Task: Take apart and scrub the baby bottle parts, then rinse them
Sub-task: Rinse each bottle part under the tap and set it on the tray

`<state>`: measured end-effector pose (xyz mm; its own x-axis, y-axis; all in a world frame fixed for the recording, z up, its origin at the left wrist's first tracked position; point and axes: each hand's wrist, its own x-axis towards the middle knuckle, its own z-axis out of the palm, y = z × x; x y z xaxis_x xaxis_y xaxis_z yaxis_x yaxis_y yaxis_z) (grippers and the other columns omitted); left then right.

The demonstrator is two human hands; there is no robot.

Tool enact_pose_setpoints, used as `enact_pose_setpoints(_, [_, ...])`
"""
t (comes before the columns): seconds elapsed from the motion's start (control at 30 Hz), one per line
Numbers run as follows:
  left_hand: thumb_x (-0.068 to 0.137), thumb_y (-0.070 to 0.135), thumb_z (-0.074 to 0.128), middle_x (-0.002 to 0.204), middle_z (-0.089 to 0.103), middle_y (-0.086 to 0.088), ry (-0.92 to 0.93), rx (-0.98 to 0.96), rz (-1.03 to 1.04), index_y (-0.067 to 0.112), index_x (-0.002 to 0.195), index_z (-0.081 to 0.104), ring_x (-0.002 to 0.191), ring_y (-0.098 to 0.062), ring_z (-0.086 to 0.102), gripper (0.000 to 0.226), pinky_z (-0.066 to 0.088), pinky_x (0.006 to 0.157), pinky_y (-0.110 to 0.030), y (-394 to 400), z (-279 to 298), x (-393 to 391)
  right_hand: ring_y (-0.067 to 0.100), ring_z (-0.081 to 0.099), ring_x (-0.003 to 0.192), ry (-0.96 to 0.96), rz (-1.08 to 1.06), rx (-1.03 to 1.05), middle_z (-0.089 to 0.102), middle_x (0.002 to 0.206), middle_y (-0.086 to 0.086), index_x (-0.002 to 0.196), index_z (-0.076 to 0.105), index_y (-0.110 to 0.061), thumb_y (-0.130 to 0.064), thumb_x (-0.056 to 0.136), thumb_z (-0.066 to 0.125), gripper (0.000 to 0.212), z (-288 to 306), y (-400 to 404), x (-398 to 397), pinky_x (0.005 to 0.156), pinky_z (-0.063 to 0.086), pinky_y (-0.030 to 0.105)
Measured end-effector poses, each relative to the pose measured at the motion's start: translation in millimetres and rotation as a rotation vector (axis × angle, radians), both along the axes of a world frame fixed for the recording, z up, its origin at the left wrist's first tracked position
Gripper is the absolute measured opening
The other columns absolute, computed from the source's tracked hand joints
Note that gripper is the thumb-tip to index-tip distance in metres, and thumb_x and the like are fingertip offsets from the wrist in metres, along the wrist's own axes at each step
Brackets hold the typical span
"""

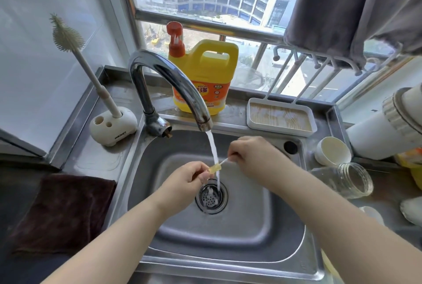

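in the middle of the frame we hold a small yellowish bottle part (215,168) under the stream from the tap (173,82), over the drain of the sink (285,233). our left hand (189,177) has its grip pinched on that part; our right hand (249,154) pinches a thin brush (225,160) whose tip goes into it. so we judge the bottle is already apart and scrubbing is under way. at the right edge, on the tabletop, the clear bottle (349,179) lies on its side beside a white cap (332,151); we cannot tell whether these are washed yet. the big brush (68,34) stands in its holder at upper left.
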<state>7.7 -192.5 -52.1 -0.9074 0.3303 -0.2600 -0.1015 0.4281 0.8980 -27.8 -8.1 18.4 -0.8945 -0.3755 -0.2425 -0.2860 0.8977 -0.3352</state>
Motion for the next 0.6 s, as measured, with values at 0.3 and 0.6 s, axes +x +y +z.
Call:
enact_pose_setpoints(0.3, [0.098,0.025,0.046,0.056,0.043,0.013,-0.027,0.064,0.056,0.024,0.085,0.053,0.048,-0.003,0.034,0.016,0.031,0.051,-0.022,-3,-5,0,0.015,0.060,0.088,0.033,-0.125,-0.073,0.067,0.092,-0.006,0.091,0.068,-0.024,-0.024,0.089,0.058,0.011,5,4,-2,0.079,0.050,0.032])
enact_pose_setpoints(0.6, [0.093,0.008,0.056,0.067,0.055,0.012,-0.050,0.138,0.081,0.018,0.090,0.064,0.061,-0.004,0.047,0.013,0.042,0.063,-0.020,0,-1,-3,0.009,0.048,0.070,0.004,-0.137,-0.181,0.052,0.075,-0.008,0.090,0.068,-0.013,-0.019,0.090,0.058,0.012,-9,8,3,0.063,0.033,0.018])
